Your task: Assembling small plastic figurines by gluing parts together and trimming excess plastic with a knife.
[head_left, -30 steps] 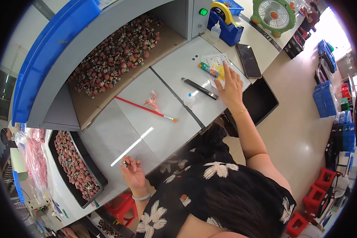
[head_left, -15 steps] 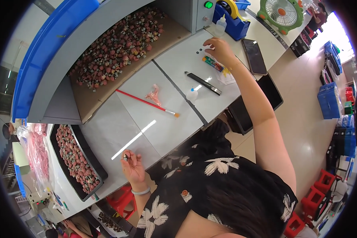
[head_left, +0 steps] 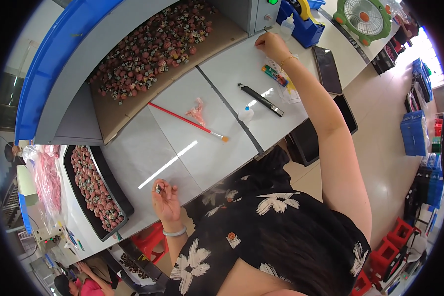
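Observation:
Low on the table, my left hand (head_left: 167,204) holds a small pink-and-dark molded piece (head_left: 159,188) in its curled fingers, palm up. My right hand (head_left: 273,47) reaches to the far side, fingertips pinched together at the tabletop; whatever is between them is hidden. Close to it lie a small colourful tube (head_left: 275,75) and a clear squeeze bottle (head_left: 287,27). Across the middle of the table are a black tweezer-like tool (head_left: 261,100), a small blue-tipped bottle (head_left: 245,114), a red-handled brush (head_left: 187,121) and a crumpled pink scrap (head_left: 197,111).
A grey machine opening (head_left: 76,118) holds a heap of similar pink pieces (head_left: 153,52). More fill a black tray (head_left: 126,217) at the left. A phone (head_left: 327,70), a blue tape dispenser (head_left: 311,34) and a green fan (head_left: 362,19) stand at the right. Another person (head_left: 91,283) sits at lower left.
My right hand's spread fingers have closed into a pinch over the spot where small dark dots lay. The left hand still holds its piece. The whole view has shifted slightly.

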The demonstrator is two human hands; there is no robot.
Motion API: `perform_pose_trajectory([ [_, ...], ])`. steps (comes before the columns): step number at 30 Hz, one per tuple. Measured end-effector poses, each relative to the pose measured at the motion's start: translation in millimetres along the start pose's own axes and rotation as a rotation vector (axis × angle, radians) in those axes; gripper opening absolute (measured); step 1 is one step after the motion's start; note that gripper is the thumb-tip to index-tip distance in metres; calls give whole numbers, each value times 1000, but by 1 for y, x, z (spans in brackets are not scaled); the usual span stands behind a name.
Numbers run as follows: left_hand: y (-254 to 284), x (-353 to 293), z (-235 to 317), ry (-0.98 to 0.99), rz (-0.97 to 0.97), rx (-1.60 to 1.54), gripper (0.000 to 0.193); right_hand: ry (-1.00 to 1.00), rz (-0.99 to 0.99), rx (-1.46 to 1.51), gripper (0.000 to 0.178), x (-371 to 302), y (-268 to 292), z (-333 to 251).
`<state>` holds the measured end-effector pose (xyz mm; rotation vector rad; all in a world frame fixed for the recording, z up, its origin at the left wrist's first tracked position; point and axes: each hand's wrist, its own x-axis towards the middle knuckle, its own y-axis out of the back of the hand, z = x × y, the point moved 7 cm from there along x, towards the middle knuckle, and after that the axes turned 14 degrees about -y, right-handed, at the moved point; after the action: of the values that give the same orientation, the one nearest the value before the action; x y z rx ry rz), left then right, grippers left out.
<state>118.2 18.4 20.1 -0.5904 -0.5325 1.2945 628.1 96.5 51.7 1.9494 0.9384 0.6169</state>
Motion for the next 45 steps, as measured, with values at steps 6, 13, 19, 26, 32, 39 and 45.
perform_pose_trajectory([
  [6,9,13,5,3,-12,-31,33,8,100,-21,19,-11,28,-20],
  [13,39,2,39,-14,-40,-10,31,871,-251,514,12,-257,120,-267],
  [19,35,-31,69,45,-110,-77,35,1690,-706,1046,32,-485,145,-370],
  [26,34,-82,91,96,-192,-41,35,1744,-749,933,29,-605,159,-387],
  [32,48,-106,84,90,-162,-24,35,1725,-825,952,28,-672,152,-385],
  [39,77,-119,110,130,-251,-12,31,1560,-907,666,28,-677,177,-393],
  [45,100,-125,142,165,-233,-64,28,1558,-1382,78,34,-675,200,-352],
])
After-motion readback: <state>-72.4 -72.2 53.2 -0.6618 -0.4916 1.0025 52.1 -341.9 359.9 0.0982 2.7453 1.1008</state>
